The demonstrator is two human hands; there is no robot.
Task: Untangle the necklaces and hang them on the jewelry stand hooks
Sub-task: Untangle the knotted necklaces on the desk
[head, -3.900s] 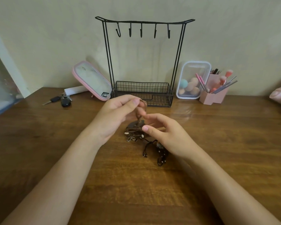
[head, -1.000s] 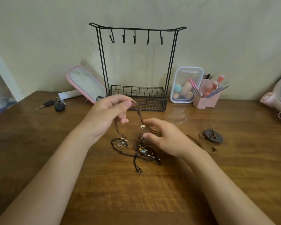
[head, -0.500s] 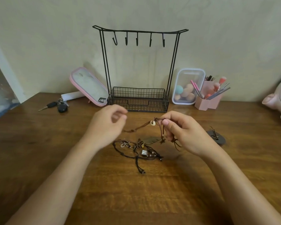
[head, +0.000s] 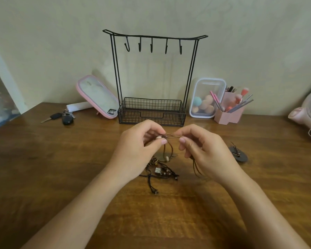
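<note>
A brown cord necklace [head: 170, 149] with pale beads is stretched between my hands above the wooden table. My left hand [head: 138, 151] pinches the cord beside a pale bead. My right hand [head: 203, 151] pinches the other end, and loose cord tails hang below it. Under the hands lies a tangle of dark necklaces [head: 158, 172] with small pendants. Another necklace with a dark round pendant [head: 238, 155] lies apart on the right. The black wire jewelry stand [head: 154, 72] stands at the back, its several hooks [head: 152, 45] bare.
A wire basket [head: 152, 112] forms the stand's base. A pink mirror [head: 97, 97] and keys [head: 61, 117] sit to the left. A clear box of sponges [head: 206, 99], a pink brush holder [head: 230, 112] and a pink fan [head: 309, 114] are on the right.
My hands have come closer together and risen slightly. My left hand now pinches the brown cord at the bead, which half a second ago hung near my right hand.
</note>
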